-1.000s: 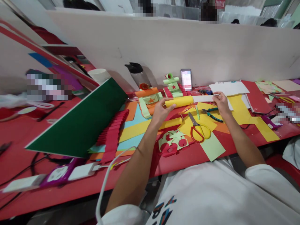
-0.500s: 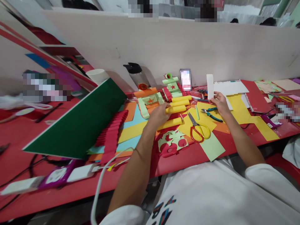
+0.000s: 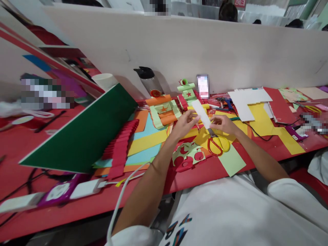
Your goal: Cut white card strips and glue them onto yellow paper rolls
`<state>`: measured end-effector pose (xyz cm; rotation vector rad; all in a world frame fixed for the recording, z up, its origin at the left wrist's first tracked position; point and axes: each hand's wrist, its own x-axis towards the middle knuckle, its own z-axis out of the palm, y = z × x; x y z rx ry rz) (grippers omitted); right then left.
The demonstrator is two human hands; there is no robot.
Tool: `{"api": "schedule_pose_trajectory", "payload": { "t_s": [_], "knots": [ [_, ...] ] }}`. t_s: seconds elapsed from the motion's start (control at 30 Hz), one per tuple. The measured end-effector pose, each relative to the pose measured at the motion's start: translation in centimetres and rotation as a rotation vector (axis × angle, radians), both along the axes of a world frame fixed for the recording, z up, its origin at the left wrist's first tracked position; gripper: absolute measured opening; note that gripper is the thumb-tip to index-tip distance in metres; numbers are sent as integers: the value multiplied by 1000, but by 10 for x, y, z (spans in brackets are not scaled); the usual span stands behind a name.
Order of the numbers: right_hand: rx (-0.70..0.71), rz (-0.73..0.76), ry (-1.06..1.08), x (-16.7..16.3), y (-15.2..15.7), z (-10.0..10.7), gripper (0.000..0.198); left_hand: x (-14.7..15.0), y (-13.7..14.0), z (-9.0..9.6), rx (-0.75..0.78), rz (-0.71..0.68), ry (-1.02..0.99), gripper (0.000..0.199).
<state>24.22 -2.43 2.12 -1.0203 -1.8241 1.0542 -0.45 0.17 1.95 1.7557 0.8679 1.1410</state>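
Observation:
A white paper strip (image 3: 201, 113) is held tilted between my two hands above the paper-strewn table. My right hand (image 3: 223, 123) pinches its lower end between thumb and fingers. On the strip's left edge, the curled fingers of my left hand (image 3: 186, 123) close against it. Directly beneath lie scissors (image 3: 215, 145) with one red and one yellow handle loop, their blades mostly covered by the strip. Yellow paper rolls (image 3: 191, 133) are partly hidden behind my left hand. Pliers with teal handles (image 3: 234, 119) show only in part behind my right hand.
A green board (image 3: 84, 136) leans at left beside pleated red paper (image 3: 120, 140). Behind stand a bottle (image 3: 151, 82), paper models with stars (image 3: 164, 109) and a phone (image 3: 203, 86). White sheets (image 3: 242, 106) lie right. A white cable (image 3: 120, 198) crosses near my left arm.
My right hand has brought the white paper strip leftward and down, from upright to tilted. My left hand has left the yellow rolls and come up to the strip.

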Motion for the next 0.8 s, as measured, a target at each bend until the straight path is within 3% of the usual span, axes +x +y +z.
{"api": "schedule_pose_trajectory", "payload": {
  "t_s": [0.1, 0.2, 0.33, 0.5, 0.63, 0.8],
  "knots": [
    [0, 74, -75, -16, -10, -1, 24, 6, -2, -1, -75, -1, -78, 47],
    [62, 60, -177, -18, -10, -2, 23, 2, 4, -5, -135, 88, -159, 44],
    [159, -156, -390, 4, 2, -3, 20, -7, 15, -13, -205, 207, -197, 41],
    [252, -375, -660, 49, 19, 0, 22, -8, 20, -21, -231, 213, -186, 37],
    [260, -460, -801, 74, 26, -2, 26, -5, 18, -21, -168, 185, -111, 36],
    [297, -519, -902, 83, 33, -7, 33, -3, 15, -19, -134, 151, -117, 36]
  ]
}}
